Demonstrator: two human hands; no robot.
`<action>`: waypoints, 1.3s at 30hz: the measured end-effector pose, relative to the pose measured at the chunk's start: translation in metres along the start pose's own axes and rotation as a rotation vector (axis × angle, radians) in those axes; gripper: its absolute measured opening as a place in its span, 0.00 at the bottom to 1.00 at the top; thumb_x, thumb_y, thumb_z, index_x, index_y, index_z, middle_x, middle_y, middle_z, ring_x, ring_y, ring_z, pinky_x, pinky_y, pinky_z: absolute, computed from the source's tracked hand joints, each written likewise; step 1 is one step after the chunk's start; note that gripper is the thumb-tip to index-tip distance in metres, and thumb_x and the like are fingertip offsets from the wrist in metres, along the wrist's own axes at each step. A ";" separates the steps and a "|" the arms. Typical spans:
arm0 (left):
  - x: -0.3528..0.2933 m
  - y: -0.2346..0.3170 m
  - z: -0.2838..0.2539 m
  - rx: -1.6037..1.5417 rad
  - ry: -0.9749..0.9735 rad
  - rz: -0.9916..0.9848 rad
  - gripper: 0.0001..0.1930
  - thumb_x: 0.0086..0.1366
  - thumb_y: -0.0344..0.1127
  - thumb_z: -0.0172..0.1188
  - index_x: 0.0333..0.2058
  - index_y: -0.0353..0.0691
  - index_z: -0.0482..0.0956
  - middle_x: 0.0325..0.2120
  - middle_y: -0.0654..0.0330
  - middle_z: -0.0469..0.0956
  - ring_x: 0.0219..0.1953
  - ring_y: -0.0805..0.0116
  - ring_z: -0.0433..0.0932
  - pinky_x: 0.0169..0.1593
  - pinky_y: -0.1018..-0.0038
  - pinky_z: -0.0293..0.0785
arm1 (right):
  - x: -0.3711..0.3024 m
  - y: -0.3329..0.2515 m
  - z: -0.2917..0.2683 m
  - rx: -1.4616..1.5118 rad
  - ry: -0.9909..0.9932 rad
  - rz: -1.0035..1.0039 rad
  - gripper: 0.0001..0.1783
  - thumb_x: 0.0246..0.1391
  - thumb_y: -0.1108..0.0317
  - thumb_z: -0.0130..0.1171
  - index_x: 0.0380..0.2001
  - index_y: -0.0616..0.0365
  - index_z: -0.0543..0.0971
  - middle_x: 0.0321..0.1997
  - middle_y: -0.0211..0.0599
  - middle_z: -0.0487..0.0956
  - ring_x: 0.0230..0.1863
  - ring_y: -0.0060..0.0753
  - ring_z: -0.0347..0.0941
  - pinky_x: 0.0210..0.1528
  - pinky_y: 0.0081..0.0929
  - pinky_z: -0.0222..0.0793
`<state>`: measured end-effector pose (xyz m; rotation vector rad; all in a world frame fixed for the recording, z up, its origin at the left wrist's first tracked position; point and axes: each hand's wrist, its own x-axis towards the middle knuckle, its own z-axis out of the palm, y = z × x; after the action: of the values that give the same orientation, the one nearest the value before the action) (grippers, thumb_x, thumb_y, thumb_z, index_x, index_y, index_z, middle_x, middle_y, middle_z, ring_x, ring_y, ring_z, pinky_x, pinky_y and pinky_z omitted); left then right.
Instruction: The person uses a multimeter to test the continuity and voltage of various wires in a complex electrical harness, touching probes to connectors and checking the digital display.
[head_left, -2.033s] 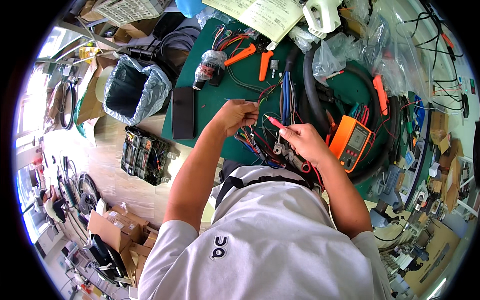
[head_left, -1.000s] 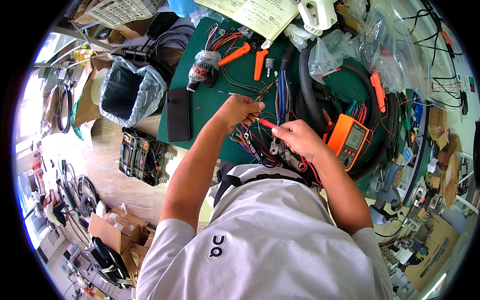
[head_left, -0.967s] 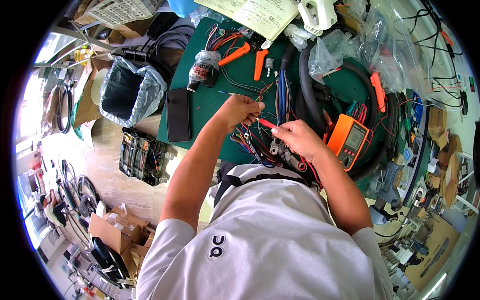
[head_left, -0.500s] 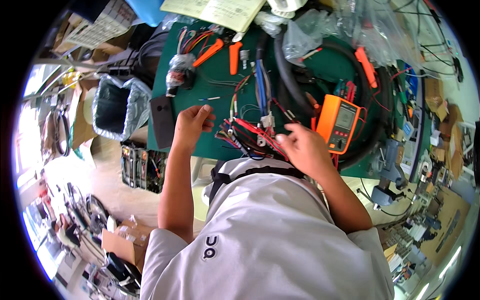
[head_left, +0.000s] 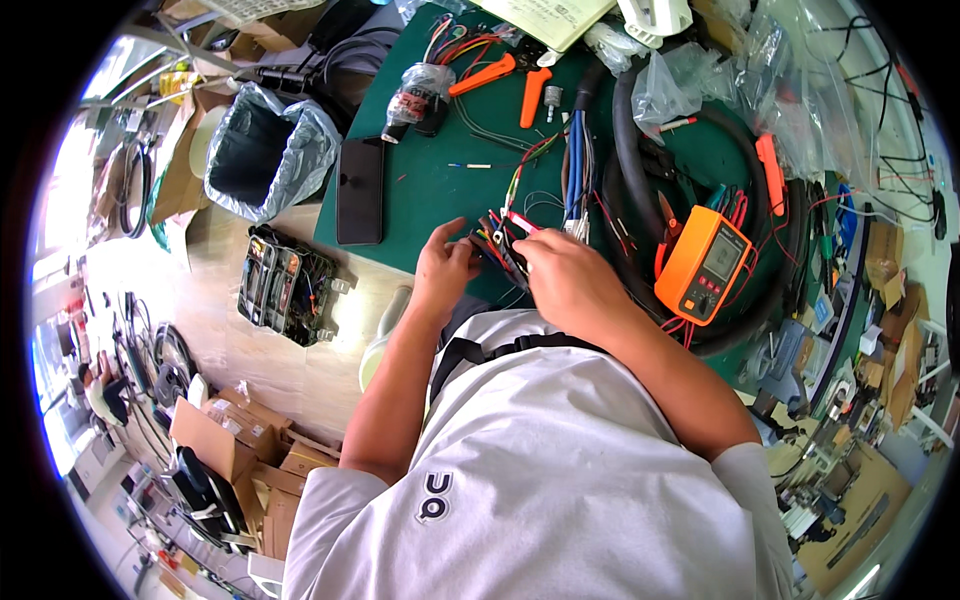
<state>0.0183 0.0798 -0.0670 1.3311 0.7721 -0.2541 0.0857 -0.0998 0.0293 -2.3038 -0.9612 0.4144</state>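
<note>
The two hands are at the near edge of the green bench point(head_left: 420, 215), one on each side of a bundle of loose wire ends point(head_left: 507, 258). The left hand point(head_left: 442, 272) is at the left of this bundle, with its thumb and first finger toward the wires; I cannot tell if its grip is closed on a thin wire or is a little apart. The right hand point(head_left: 572, 278) reaches over the bundle from the right, back of the hand upward, and its fingertips are partly hidden, so I cannot tell if its grip is clamped on something.

The red probe point(head_left: 524, 224) is just beside the right fingers, at their far left side. Its long axis is slanted, from far left to near right, so its visible end is toward the far left and its rear part goes toward the right hand. The right hand is clearly the nearer one; the left hand is apart from the probe, with wire ends between them.

The thick blue wires point(head_left: 575, 175) run from far to near, just beyond the right hand. The orange multimeter point(head_left: 706, 265) is to the right, well apart from the left hand, tilted with its far end toward the right.
</note>
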 end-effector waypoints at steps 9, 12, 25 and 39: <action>0.008 -0.001 -0.011 -0.008 -0.008 0.021 0.18 0.68 0.33 0.50 0.55 0.33 0.70 0.42 0.57 0.78 0.42 0.68 0.77 0.46 0.70 0.76 | 0.042 0.012 0.045 -0.173 -0.388 0.480 0.12 0.49 0.74 0.53 0.37 0.71 0.76 0.38 0.63 0.80 0.43 0.57 0.78 0.48 0.46 0.73; 0.002 0.002 -0.015 -0.064 0.016 0.037 0.18 0.69 0.33 0.51 0.54 0.32 0.71 0.41 0.57 0.78 0.42 0.68 0.77 0.45 0.70 0.76 | 0.032 0.019 0.045 -0.195 -0.317 0.413 0.11 0.52 0.70 0.54 0.35 0.68 0.76 0.39 0.57 0.79 0.44 0.57 0.77 0.47 0.47 0.73; -0.072 0.026 0.025 0.140 -0.116 0.403 0.22 0.59 0.28 0.64 0.53 0.32 0.73 0.37 0.56 0.80 0.36 0.71 0.79 0.42 0.77 0.76 | -0.049 0.022 0.014 0.143 0.027 0.228 0.10 0.56 0.66 0.58 0.34 0.62 0.81 0.40 0.45 0.81 0.39 0.49 0.77 0.42 0.37 0.73; -0.073 0.013 0.064 0.294 -0.355 0.394 0.08 0.65 0.29 0.60 0.42 0.36 0.82 0.37 0.59 0.84 0.38 0.76 0.79 0.43 0.77 0.75 | -0.128 0.040 -0.009 0.130 0.112 0.428 0.10 0.55 0.62 0.58 0.32 0.58 0.80 0.33 0.44 0.80 0.34 0.52 0.77 0.34 0.43 0.71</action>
<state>-0.0050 0.0047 -0.0080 1.6272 0.1684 -0.2851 0.0233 -0.2179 0.0177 -2.3767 -0.3702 0.4986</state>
